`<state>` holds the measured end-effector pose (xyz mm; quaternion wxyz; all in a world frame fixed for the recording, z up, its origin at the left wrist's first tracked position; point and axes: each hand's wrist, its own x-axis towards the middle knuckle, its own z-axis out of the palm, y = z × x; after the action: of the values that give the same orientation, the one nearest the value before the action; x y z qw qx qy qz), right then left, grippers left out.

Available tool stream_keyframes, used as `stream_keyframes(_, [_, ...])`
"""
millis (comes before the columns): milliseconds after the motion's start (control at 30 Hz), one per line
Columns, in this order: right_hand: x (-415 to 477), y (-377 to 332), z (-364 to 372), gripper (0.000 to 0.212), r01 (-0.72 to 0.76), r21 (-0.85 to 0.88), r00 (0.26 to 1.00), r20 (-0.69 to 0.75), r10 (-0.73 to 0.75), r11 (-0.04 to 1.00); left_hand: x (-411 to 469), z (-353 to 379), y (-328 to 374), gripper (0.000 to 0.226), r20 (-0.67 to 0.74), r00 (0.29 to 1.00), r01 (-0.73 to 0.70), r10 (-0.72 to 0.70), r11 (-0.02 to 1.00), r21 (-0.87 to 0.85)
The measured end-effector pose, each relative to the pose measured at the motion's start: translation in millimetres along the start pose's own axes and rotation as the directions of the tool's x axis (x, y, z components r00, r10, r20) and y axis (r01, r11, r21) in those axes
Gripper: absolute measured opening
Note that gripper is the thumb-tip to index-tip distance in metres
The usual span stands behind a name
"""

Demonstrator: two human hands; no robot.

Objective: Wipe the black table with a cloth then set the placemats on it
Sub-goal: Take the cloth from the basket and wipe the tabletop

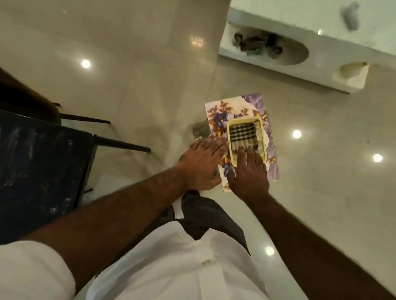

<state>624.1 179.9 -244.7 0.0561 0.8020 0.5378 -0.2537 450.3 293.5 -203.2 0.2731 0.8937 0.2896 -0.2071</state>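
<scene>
Head view, looking straight down. Placemats [244, 129], floral and purple, lie stacked on the glossy floor [152, 54] right of frame centre. A yellow tray [245, 138] holding a checked cloth [242, 134] sits on top of them. Left hand [200, 166] spread flat, fingers apart, over the stack's left edge; contact cannot be told. Right hand [249, 173] flat, fingers splayed, tips on the tray's near rim; neither hand clamped on anything. Black bench [29, 162] at left of frame, top smeared with whitish streaks, well apart from the placemats. White ledge [314, 55] at upper right, its oval recess holding small dark items, blurred. White shirt [173, 276] fills the lower frame.
</scene>
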Motion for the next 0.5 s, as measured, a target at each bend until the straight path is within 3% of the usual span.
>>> stream_keyframes(300, [114, 54, 38, 0.07, -0.271, 0.144, 0.949, 0.206, 0.239, 0.952, 89, 40, -2, 0.104, 0.201, 0.979, -0.053, 0.039, 0.996, 0.065])
stream_keyframes(400, [141, 58, 47, 0.078, -0.356, 0.211, 0.924, 0.225, 0.309, 0.91, 108, 53, -10, 0.104, 0.249, 0.968, -0.064, 0.039, 0.994, 0.092])
stream_keyframes(500, [158, 63, 63, 0.082, -0.347, 0.18, 0.925, 0.226, 0.305, 0.92, 123, 66, -20, 0.105, 0.27, 0.962, -0.06, 0.03, 0.993, 0.104])
